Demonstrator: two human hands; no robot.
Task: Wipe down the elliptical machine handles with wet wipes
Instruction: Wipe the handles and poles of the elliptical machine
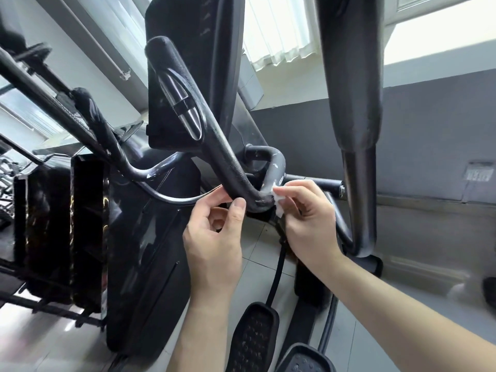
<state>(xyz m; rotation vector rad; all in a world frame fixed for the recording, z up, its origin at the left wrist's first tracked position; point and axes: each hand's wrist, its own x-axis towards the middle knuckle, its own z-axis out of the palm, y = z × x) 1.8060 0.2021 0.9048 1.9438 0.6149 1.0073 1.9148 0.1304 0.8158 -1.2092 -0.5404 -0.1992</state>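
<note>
Okay, nearest first: we count two hands. Our left hand (212, 232) clasps the curved handle (218, 149) at its low bend, thumb under, fingers over. Our right hand (308, 213) pinches the wet wipe (278, 204), one only, bunched small, pressed on that same bend just beside the left thumb.

Progress, as we judge it: wiping is under way on this one handle, down at its bottom end. We can't tell from sheen whether its upper run or its one sensor plate (185, 114) is done. Below, two pedals (255, 336).

Farther out: a second curved handle (91, 111) at left and one thick swing arm (351, 89) at right, both well apart from the wipe, so likely left to do. That makes three handle parts in view and one in hand. Window (279, 28) sits farthest back.
</note>
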